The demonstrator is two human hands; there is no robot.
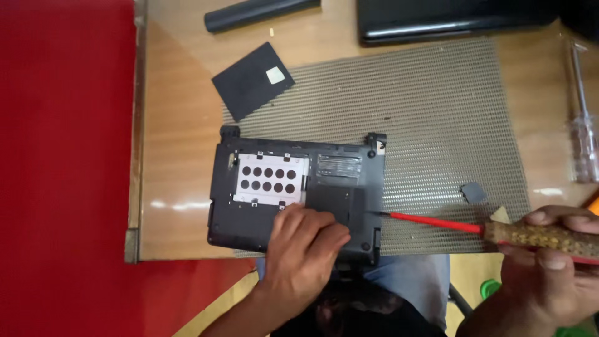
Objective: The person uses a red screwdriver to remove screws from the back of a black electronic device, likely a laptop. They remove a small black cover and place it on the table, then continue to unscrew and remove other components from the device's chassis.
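Left hand (304, 249) flat, fingers spread loosely open, pressing down on near edge of upside-down laptop (293, 193), holding nothing. Right hand (549, 268) closed around speckled handle of screwdriver (474, 228), red shaft reaching left, tip touching laptop's right side near dark cover panel. Laptop sitting at front of wooden table (181, 143), partly on mesh mat (437, 125), near edge overhanging toward lap. Open bay with silver perforated plate (269, 179) showing beside left hand. Small grey piece (473, 192) loose on mat, just beyond shaft. Farther: black flat cover (253, 80), clear-handled screwdriver (583, 118) at right, black cylinder (259, 12) and second dark laptop (449, 19) at far edge. Risks, judged: shallow angle could let tip slip and gouge casing or strip screw; overhanging laptop could tip; loose piece could roll away if mat bumped.
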